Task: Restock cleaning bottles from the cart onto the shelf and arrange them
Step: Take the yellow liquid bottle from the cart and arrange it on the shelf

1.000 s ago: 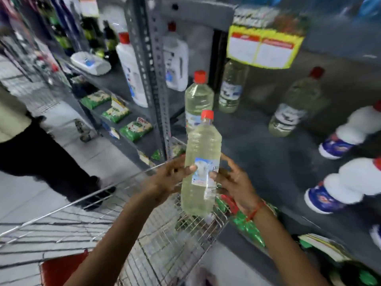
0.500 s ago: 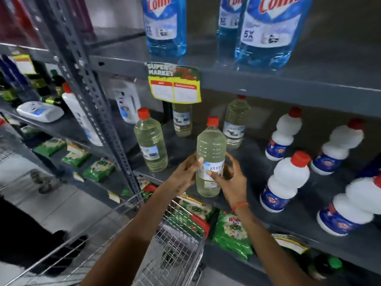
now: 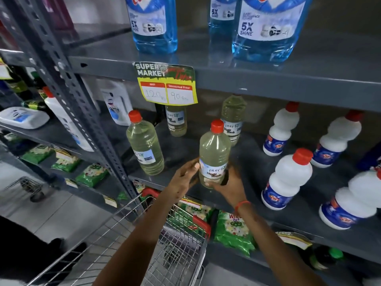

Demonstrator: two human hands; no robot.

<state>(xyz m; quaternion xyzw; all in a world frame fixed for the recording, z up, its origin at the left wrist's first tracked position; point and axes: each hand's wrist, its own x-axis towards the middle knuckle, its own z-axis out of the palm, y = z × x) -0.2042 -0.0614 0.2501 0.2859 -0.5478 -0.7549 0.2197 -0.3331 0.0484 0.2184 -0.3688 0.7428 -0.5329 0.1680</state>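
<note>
A clear bottle of pale yellow liquid [image 3: 214,153] with a red cap stands upright at the front edge of the grey middle shelf [image 3: 253,162]. My left hand [image 3: 182,180] grips its lower left side and my right hand [image 3: 228,185] cups its base from the right. Three matching bottles stand on the same shelf: one front left [image 3: 145,148], two further back [image 3: 176,122] [image 3: 233,118]. The wire cart [image 3: 144,244] sits below my arms; what it holds is hard to make out.
Several white bottles with red caps [image 3: 288,178] fill the shelf's right side. Blue cleaner bottles [image 3: 152,23] stand on the shelf above, with a yellow price tag [image 3: 167,87] hanging from its edge. Green packets [image 3: 233,232] lie on the lower shelf. A slotted upright post [image 3: 82,112] divides the bays.
Both hands carried the yellow bottle up from above the cart and forward onto the middle shelf's front edge. The view swung up toward the shelves.
</note>
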